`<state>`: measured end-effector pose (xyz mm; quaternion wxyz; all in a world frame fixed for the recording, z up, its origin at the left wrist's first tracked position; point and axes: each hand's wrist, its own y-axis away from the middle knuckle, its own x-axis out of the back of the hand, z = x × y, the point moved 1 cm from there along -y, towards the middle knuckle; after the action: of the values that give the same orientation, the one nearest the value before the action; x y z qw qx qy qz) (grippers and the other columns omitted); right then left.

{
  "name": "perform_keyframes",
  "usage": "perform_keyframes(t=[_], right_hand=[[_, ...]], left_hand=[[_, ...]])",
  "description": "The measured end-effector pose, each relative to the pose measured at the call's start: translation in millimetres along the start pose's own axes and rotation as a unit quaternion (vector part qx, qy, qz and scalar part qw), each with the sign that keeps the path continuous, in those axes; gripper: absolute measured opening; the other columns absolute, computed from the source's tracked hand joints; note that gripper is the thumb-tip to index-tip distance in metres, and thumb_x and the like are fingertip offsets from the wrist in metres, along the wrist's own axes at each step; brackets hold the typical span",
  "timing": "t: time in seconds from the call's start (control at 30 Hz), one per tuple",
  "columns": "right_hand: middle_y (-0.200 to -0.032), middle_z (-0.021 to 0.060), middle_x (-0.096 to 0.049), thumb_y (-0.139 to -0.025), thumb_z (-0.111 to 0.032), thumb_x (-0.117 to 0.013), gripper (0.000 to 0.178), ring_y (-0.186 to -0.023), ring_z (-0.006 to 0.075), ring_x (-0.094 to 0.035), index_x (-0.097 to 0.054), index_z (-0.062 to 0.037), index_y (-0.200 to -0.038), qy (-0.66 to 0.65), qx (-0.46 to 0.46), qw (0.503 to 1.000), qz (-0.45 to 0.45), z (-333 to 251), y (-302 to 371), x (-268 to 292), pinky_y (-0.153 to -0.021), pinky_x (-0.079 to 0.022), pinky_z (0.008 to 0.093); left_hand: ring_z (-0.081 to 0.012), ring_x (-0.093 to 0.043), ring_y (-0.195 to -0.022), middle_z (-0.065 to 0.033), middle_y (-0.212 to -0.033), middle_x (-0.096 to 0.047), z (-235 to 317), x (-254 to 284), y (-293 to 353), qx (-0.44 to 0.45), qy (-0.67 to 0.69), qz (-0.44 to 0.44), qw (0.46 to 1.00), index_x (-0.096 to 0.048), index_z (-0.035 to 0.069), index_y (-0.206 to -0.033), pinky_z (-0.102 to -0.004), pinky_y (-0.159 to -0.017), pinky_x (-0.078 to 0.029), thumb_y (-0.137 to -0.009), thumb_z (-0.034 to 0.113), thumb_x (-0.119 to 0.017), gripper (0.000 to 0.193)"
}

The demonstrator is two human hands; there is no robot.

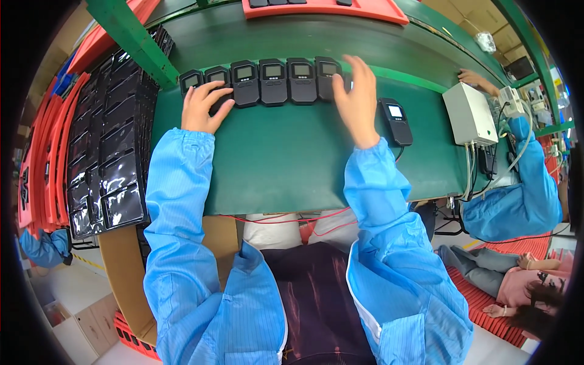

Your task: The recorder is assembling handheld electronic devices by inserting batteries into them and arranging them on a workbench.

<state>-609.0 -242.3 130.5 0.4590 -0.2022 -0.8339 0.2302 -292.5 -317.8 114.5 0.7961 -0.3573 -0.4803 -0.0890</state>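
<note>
The left hand point(205, 109) is spreading its fingers loosely over the two leftmost pieces in a row of black handheld devices point(273, 85); whether they are pressing cannot be told. The right hand point(360, 103) is opening wide at the row's right end, thumb and fingers well apart, gripping nothing visible. The person seems to be straightening the row; the next move would probably be calling for narrowing both hands gently against its ends.

Six devices are showing in the row, side by side, each having a dark case with clipped corners, a dull grey screen near the top and small pale marks beneath. Right of the row, a separate device point(399, 126) is lying with its screen glowing white, a cable point(399, 154) trailing from its lower end. A green desk point(274, 164) is carrying them all.

Farther right of the row, a white box point(469, 115) is standing near a co-worker's blue sleeve point(508, 213). Left of the row, glossy black trays point(109, 149) are sitting stacked.
</note>
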Motion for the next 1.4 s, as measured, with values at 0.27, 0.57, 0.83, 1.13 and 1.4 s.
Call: perform_keyframes(t=[0.27,0.57,0.83,1.13,1.4], right_hand=[[-0.138,0.0235,-0.043,-0.083,-0.012,-0.063,0.068,-0.129,0.0392,-0.04,-0.032,-0.0017,-0.142,0.032,-0.127,0.99,0.06,4,21,15,-0.107,-0.035,0.0421],[-0.142,0.0204,-0.038,-0.074,-0.002,-0.072,0.082,-0.131,0.0358,-0.039,-0.029,-0.0007,-0.144,-0.065,-0.049,0.992,0.098,-23,40,35,-0.109,-0.034,0.0399],[-0.141,0.0198,-0.039,-0.07,-0.001,-0.075,0.087,-0.13,0.035,-0.04,-0.03,-0.0009,-0.144,-0.067,-0.051,0.989,0.122,-20,43,40,-0.108,-0.035,0.0395],[-0.135,0.0206,-0.046,-0.073,-0.003,-0.072,0.077,-0.128,0.0365,-0.041,-0.036,-0.0025,-0.141,-0.068,-0.077,0.986,0.134,-19,39,42,-0.106,-0.036,0.0398],[-0.133,0.0187,-0.049,-0.08,-0.014,-0.067,0.06,-0.131,0.0389,-0.038,-0.045,-0.0082,-0.136,0.161,-0.019,0.985,0.058,-21,47,25,-0.108,-0.034,0.0498]], left_hand=[[-0.0272,-0.055,-0.108,-0.0068,-0.114,-0.062,-25,4,-1,0.038,0.062,0.107,0.992,-0.07,0.013,-0.104,-0.038,-0.094,-0.042,-0.086,0.025,-0.067,0.022],[-0.0328,-0.032,-0.136,-0.0078,-0.142,-0.046,-29,-5,5,0.097,0.027,0.043,0.994,-0.059,0.019,-0.129,-0.0426,-0.11,-0.031,-0.082,0.037,-0.072,0.052],[-0.0338,-0.025,-0.141,-0.0059,-0.146,-0.044,-20,-1,8,0.077,0.003,-0.002,0.997,-0.057,0.02,-0.133,-0.0457,-0.113,-0.027,-0.079,0.039,-0.074,0.06],[-0.0333,-0.026,-0.141,-0.0051,-0.145,-0.044,-26,0,6,0.079,0.004,-0.001,0.997,-0.056,0.021,-0.134,-0.045,-0.112,-0.029,-0.076,0.042,-0.076,0.064],[-0.0361,-0.026,-0.14,-0.0082,-0.145,-0.044,-24,1,9,0.029,-0.004,-0.006,1.0,-0.054,0.017,-0.135,-0.0466,-0.113,-0.026,-0.079,0.034,-0.075,0.062]])
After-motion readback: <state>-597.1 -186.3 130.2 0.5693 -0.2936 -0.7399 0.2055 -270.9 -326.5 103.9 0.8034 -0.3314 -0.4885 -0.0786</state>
